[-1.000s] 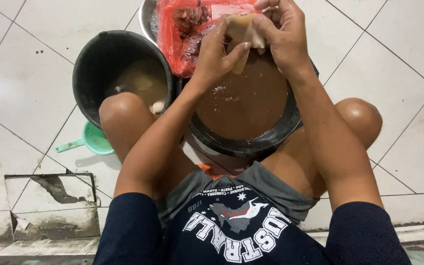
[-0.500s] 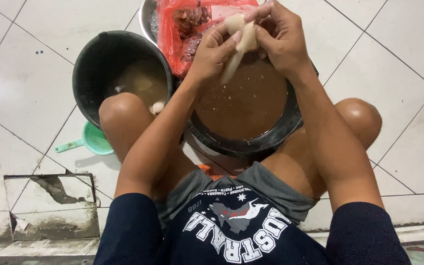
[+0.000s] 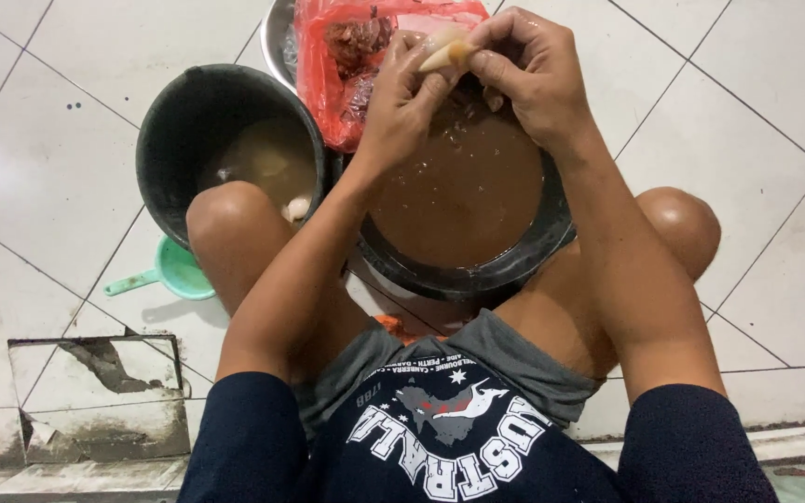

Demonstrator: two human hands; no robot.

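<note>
Both the left hand [image 3: 402, 102] and the right hand [image 3: 533, 74] pinch a small pale, slippery squid-like piece [image 3: 444, 51] with pressed fingers, above the round dark basin of brown water [image 3: 463, 196]. A firm, low grip over the basin would probably catch drips.

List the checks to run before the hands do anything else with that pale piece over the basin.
1. Both hands on the pale piece: ok; left hand and right hand pinch it.
2. Piece over the dark basin of brown liquid: ok.
3. Black bucket upright beside the left knee: ok.
4. Red plastic bag open behind the basin: ok.
5. Green scoop within reach on the tiles: ok.
6. Piece fully cleaned: cannot tell.
</note>
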